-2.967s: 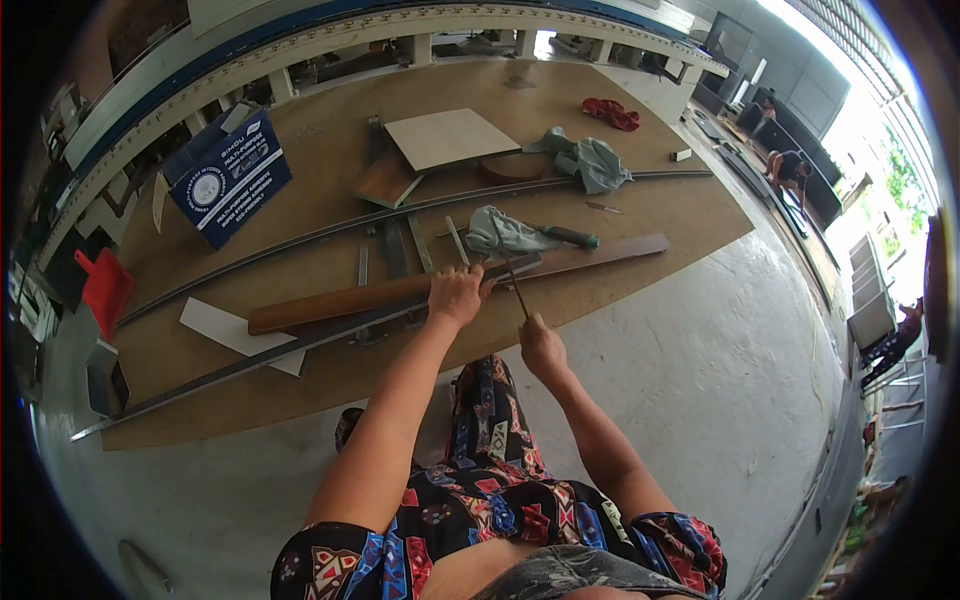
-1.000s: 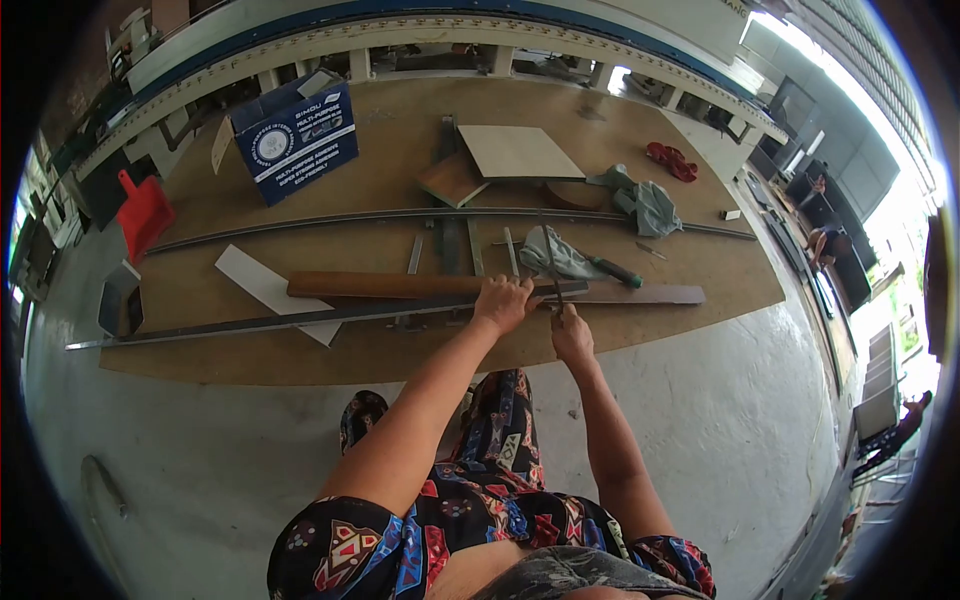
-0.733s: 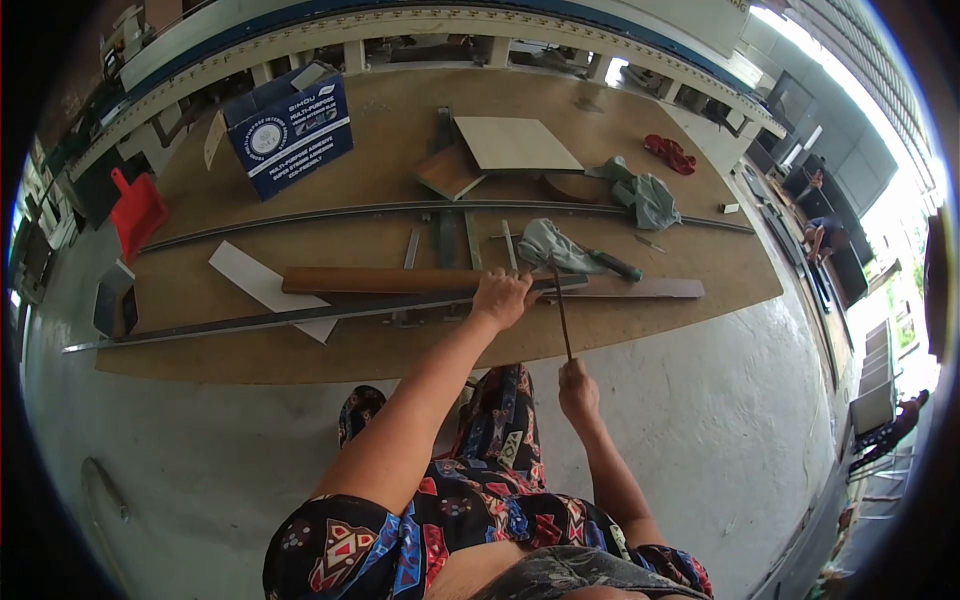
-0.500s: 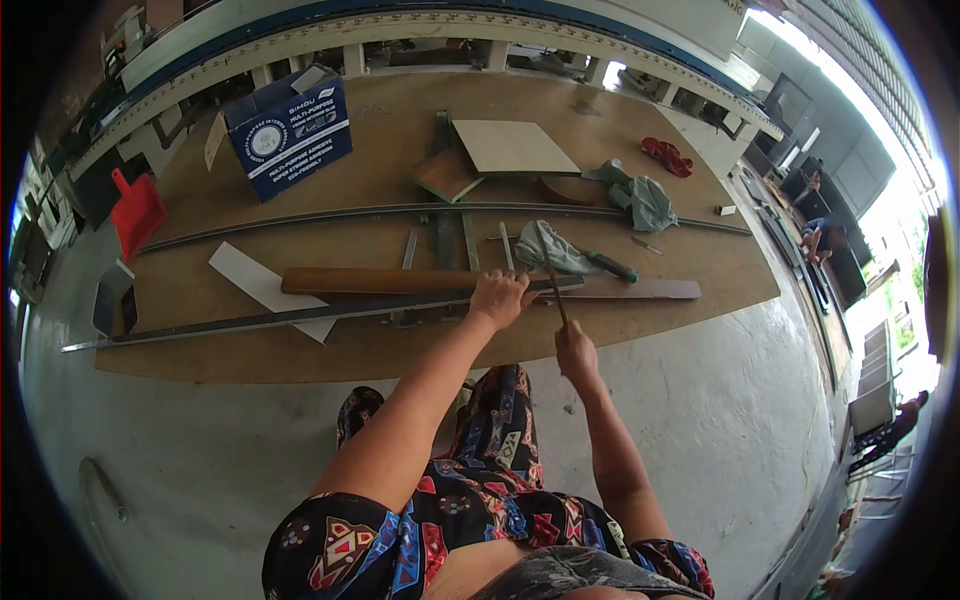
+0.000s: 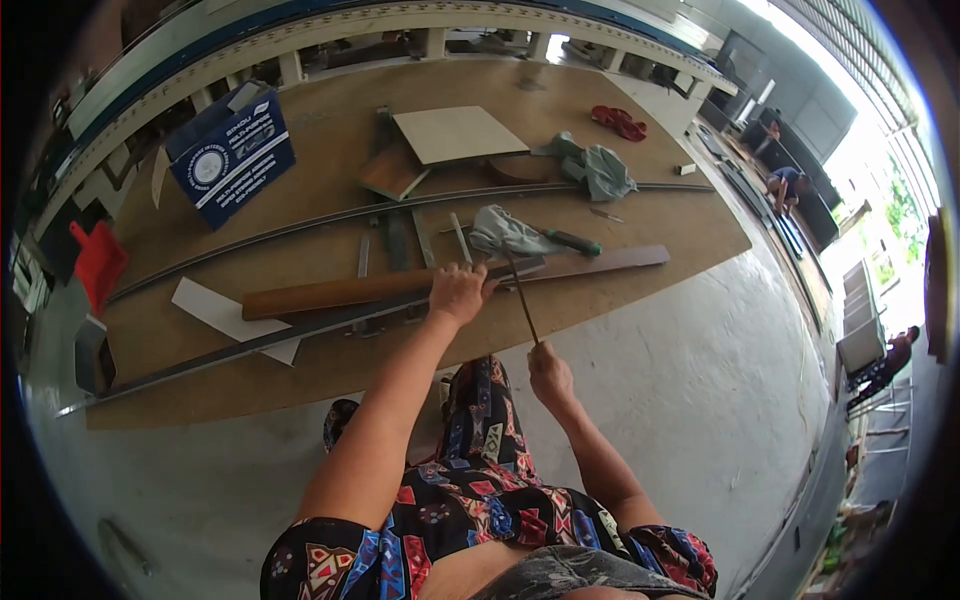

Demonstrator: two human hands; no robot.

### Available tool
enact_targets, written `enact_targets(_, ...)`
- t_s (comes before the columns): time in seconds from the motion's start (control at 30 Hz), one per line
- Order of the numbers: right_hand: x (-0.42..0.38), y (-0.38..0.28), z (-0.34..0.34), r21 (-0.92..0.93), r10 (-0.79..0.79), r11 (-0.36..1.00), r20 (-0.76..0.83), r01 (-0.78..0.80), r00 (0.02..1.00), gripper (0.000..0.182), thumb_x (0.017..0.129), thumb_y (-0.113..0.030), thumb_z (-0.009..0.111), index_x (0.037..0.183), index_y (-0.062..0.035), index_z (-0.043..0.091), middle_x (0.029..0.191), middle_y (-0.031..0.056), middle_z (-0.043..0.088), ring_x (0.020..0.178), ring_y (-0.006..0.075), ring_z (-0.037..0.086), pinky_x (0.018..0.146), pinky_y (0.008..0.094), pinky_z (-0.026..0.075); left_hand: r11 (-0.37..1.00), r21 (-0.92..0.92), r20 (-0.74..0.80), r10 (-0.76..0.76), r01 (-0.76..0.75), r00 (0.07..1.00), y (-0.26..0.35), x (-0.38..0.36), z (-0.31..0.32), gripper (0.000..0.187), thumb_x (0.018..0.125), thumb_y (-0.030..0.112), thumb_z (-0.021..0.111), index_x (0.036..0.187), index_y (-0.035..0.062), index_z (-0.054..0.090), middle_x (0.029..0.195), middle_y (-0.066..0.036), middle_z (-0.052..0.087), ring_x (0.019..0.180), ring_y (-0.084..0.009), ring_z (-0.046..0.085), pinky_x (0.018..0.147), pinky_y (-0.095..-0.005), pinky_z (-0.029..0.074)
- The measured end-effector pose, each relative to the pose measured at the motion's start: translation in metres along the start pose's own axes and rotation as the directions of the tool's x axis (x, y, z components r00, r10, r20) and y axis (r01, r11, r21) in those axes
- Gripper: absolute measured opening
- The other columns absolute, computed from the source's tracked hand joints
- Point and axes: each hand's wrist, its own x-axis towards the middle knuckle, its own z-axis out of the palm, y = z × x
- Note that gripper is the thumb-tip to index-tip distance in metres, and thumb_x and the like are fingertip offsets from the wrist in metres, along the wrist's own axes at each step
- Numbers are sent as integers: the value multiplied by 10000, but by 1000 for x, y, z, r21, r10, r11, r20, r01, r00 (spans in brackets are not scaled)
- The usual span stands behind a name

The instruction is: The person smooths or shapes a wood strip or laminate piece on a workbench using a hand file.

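My left hand [image 5: 459, 293] is closed over a long grey strip [image 5: 215, 361], pressing it down near its right end. My right hand [image 5: 551, 375] grips a thin, dark file [image 5: 523, 302], whose far part lies across the strip's right end. Beneath and behind the strip are a brown board [image 5: 335, 294] and a paler narrow board [image 5: 620, 262]. Just beyond the strip's end lie a grey-green cloth [image 5: 508, 232] and a tool with a green and black handle [image 5: 573, 242].
On the brown tabletop [image 5: 320, 110] stand a blue adhesive box [image 5: 235, 160], a cream panel [image 5: 460, 134], a second cloth [image 5: 600, 172] and red straps [image 5: 618, 123]. A long metal rail [image 5: 330, 228] crosses it. A red dustpan [image 5: 98, 265] is at left. People work at far right.
My right hand has drawn back toward me with the file, which now slants more across the strip's end. My left hand keeps its hold. The whole view has shifted slightly.
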Motion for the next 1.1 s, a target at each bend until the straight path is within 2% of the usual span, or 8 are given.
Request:
enact_targets(0.07,4,-4,-3,31,-4,1000,31,3,999,179,903,-251,479,982,-93,453,812,251,613,806,471,573,672,547,424,999,-50,3,-5,5,1000,-2,0,5,414,908,481,446,963,94,584,874,-105,660,869,-304,611,743,-461,457)
enact_targets(0.17,40,-17,-1,-97,-57,994,0,57,998,205,903,-276,487,947,-78,462,758,251,593,766,466,572,649,543,422,999,-48,-15,-12,11,1000,-2,1,6,413,908,484,444,952,98,582,878,-104,661,876,-303,611,747,-460,458)
enact_targets(0.27,82,-34,-4,-45,-95,994,9,96,995,215,904,-281,480,935,-69,463,758,255,596,763,464,577,651,536,427,999,-42,-47,-12,10,999,-1,0,8,413,906,490,444,942,101,579,878,-102,661,874,-303,614,750,-460,459)
enact_targets(0.37,100,-33,10,-102,-180,980,-72,172,981,224,905,-286,478,932,-65,459,744,263,594,748,466,578,649,539,425,999,-51,-57,-9,6,998,-3,2,13,412,904,494,446,940,104,577,876,-103,660,870,-301,616,747,-455,461)
enact_targets(0.53,47,-26,2,-37,-7,999,2,7,1000,221,909,-296,483,950,-79,472,772,248,604,785,453,583,673,535,431,998,-42,60,-34,36,998,1,1,-1,395,892,462,482,998,99,593,880,-84,658,880,-283,611,754,-442,447)
enact_targets(0.7,-6,-1,3,-25,33,999,-1,-33,999,188,914,-275,479,945,-91,451,782,240,613,807,455,581,666,533,436,1000,-25,-5,-10,10,1000,-2,1,5,382,891,450,490,994,95,587,892,-80,650,873,-276,609,739,-435,452)
enact_targets(1.0,93,-38,3,-110,-116,988,-22,113,993,233,912,-274,478,898,-42,452,726,245,603,722,434,600,664,522,451,999,-46,-29,-9,8,1000,-2,0,8,376,890,443,494,998,94,585,904,-84,653,872,-280,613,743,-434,462)
enact_targets(1.1,83,-33,8,-29,-40,999,15,40,999,222,913,-273,478,915,-52,458,746,247,604,745,446,591,664,524,445,999,-53,-22,-13,11,1000,-1,0,9,375,890,440,497,1001,93,585,891,-86,658,874,-282,614,748,-434,461)
